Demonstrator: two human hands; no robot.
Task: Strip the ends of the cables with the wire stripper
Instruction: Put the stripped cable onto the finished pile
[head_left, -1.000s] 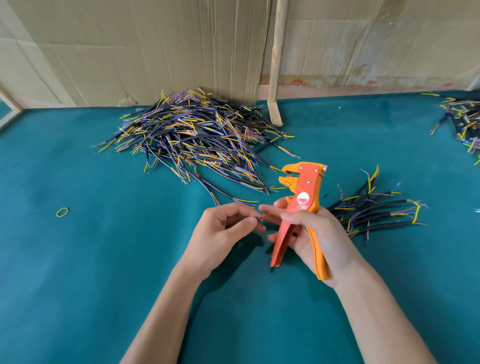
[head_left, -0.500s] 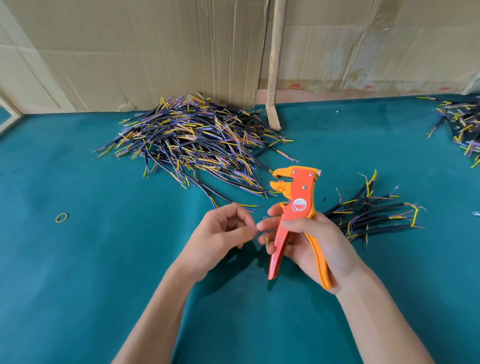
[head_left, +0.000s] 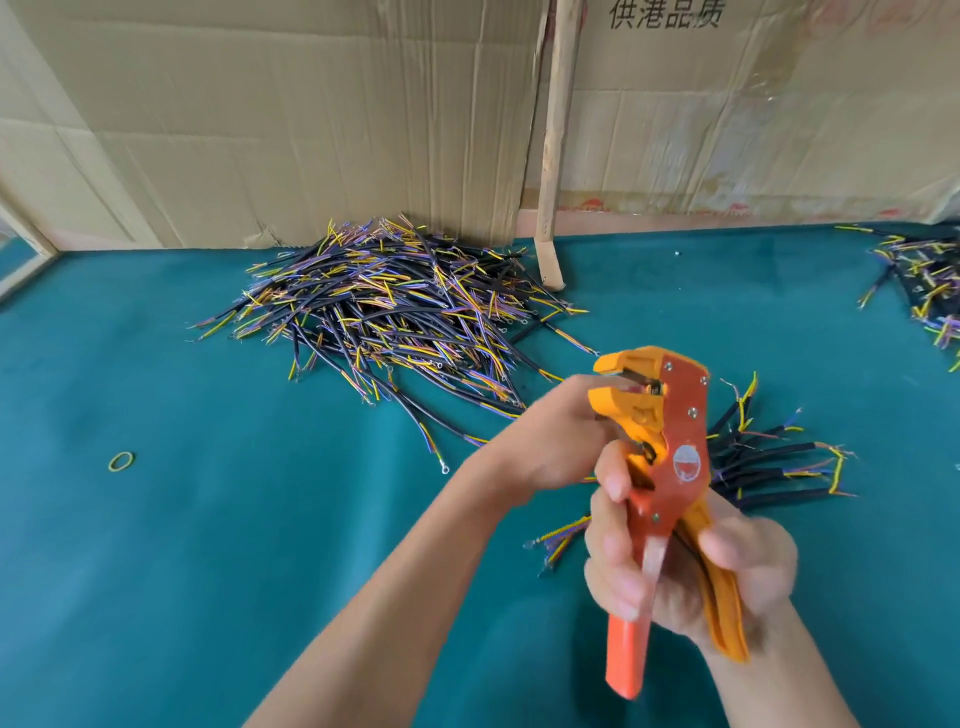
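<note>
1. Over the green table (head_left: 156, 571), the right hand (head_left: 691, 571) grips the orange wire stripper (head_left: 670, 467) by both handles, fingers curled round them, tool upright with its head at the top.
2. Handles look drawn fairly close together; the yellow head at the top faces left, toward the other hand.
3. Left hand (head_left: 550, 441) sits right at that head, fingers bunched against it. It seems to be pinching a cable end there, but the stripper hides the fingertips, so I cannot tell for sure.
4. Just below the hands, a cable's loose wires (head_left: 558, 538) in yellow and purple fan out leftward over the cloth.
5. Behind the stripper, to the right, lies a small bunch of black cables (head_left: 769, 462), coloured ends pointing right.
6. Far side of the table, the big heap of cables (head_left: 384, 306) sprawls against the cardboard wall (head_left: 260, 130).
7. Another pile (head_left: 930, 280) sits at the right edge, partly out of view.
8. A yellow rubber band (head_left: 121, 460) lies alone at the left, well apart from everything.
9. A wooden stick (head_left: 556, 145) leans upright against the cardboard.
</note>
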